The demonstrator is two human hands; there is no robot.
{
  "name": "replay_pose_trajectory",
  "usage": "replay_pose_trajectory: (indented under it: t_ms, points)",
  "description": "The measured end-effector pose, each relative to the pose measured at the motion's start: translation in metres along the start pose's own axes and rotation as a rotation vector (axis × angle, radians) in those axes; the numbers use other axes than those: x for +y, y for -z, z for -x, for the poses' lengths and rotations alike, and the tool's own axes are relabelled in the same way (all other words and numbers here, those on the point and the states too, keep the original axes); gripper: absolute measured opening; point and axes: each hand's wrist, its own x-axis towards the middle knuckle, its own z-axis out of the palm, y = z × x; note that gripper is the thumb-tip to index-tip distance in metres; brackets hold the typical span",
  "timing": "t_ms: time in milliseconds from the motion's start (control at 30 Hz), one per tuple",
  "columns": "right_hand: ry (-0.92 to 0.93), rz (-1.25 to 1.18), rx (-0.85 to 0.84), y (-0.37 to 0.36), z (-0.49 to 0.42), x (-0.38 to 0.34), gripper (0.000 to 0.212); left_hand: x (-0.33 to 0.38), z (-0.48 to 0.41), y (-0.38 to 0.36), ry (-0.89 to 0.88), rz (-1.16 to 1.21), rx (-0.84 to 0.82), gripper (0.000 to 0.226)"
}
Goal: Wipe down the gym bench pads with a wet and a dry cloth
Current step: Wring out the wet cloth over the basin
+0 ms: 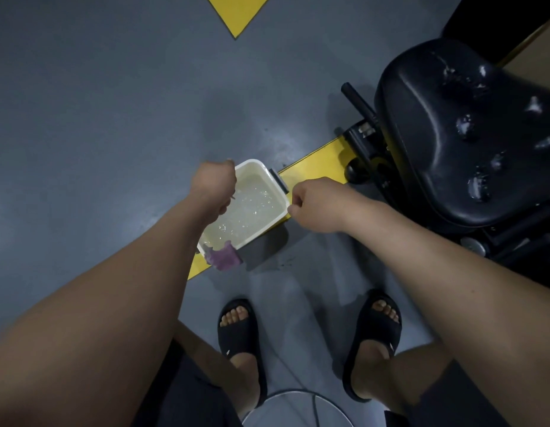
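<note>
**Hands over a basin beside a wet bench pad**

At the lower edge, a pale round object [286, 405] with a thin cable [315, 408] across it is seen between the legs. Black slides [239, 331] are worn on both feet; a small white mark is carried on each strap, too small to be read. No other writing can be made out.

A purple cloth [223, 257] is draped over the near rim of a white basin [252, 162], which is filled with cloudy water [249, 208]. The basin is placed across a yellow stripe [316, 167] on the grey floor [98, 118]; a dark handle is fitted to its far right side.

The left hand [213, 184] is held over the basin's left rim with the fingers curled under; whether anything is gripped cannot be told. The right hand [315, 201] is held at the basin's right corner, fingers curled and thumb close to the forefinger; whether the rim is pinched cannot be told.

To the right, well apart from the basin, the black bench pad [446, 124] is seen, spotted with patches of water. Its dark frame [363, 140] is set over the stripe's far end.

Farthest off, a yellow triangle [236, 13] is painted on the floor.
</note>
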Motion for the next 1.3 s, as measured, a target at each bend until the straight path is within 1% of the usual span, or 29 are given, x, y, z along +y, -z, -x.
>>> replay_pose_trajectory:
  t_ms: [400, 600, 667, 800, 867, 933, 967, 1000, 1067, 1133, 1167, 1200, 1267, 1300]
  points:
    - [0.016, 0.012, 0.020, -0.001, 0.001, -0.006, 0.021, 0.004, 0.009, 0.002, -0.013, -0.001, -0.030, 0.035]
    - [0.015, 0.014, 0.020, 0.001, 0.005, -0.007, 0.025, 0.002, 0.008, 0.002, -0.041, 0.072, -0.034, 0.043]
    - [0.009, 0.017, 0.018, 0.002, 0.009, -0.008, 0.025, 0.000, 0.008, 0.006, -0.049, 0.097, -0.081, 0.046]
    - [-0.012, 0.007, -0.008, 0.010, 0.029, -0.004, 0.023, -0.005, 0.012, 0.013, -0.102, -0.152, -0.227, 0.037]
    - [-0.024, -0.031, -0.005, 0.015, 0.047, 0.003, 0.021, 0.004, 0.023, 0.012, -0.104, -0.216, -0.245, 0.046]
    - [-0.030, -0.084, 0.039, 0.020, 0.068, 0.011, 0.019, 0.014, 0.038, 0.009, -0.110, -0.222, -0.253, 0.054]
    - [-0.032, -0.107, 0.071, 0.022, 0.080, 0.015, 0.019, 0.020, 0.049, 0.007, -0.129, -0.215, -0.246, 0.055]
    - [-0.032, -0.125, 0.100, 0.025, 0.092, 0.019, 0.020, 0.024, 0.055, 0.002, -0.173, -0.198, -0.244, 0.048]
    - [-0.043, -0.150, 0.148, 0.032, 0.118, 0.025, 0.021, 0.036, 0.083, -0.006, -0.272, -0.170, -0.294, 0.012]
    - [-0.059, -0.187, 0.220, 0.039, 0.147, 0.034, 0.020, 0.050, 0.116, -0.017, -0.406, -0.158, -0.384, 0.029]
    - [-0.068, -0.211, 0.272, 0.042, 0.160, 0.040, 0.019, 0.058, 0.138, -0.022, -0.475, -0.152, -0.425, 0.032]
    - [-0.078, -0.241, 0.327, 0.043, 0.174, 0.047, 0.018, 0.064, 0.157, -0.028, -0.515, -0.115, -0.456, 0.028]
    - [-0.101, -0.331, 0.435, 0.044, 0.197, 0.063, 0.019, 0.075, 0.194, -0.042, -0.596, -0.027, -0.442, 0.018]
    - [-0.108, -0.387, 0.501, 0.044, 0.208, 0.070, 0.021, 0.079, 0.214, -0.051, -0.637, -0.011, -0.438, 0.018]
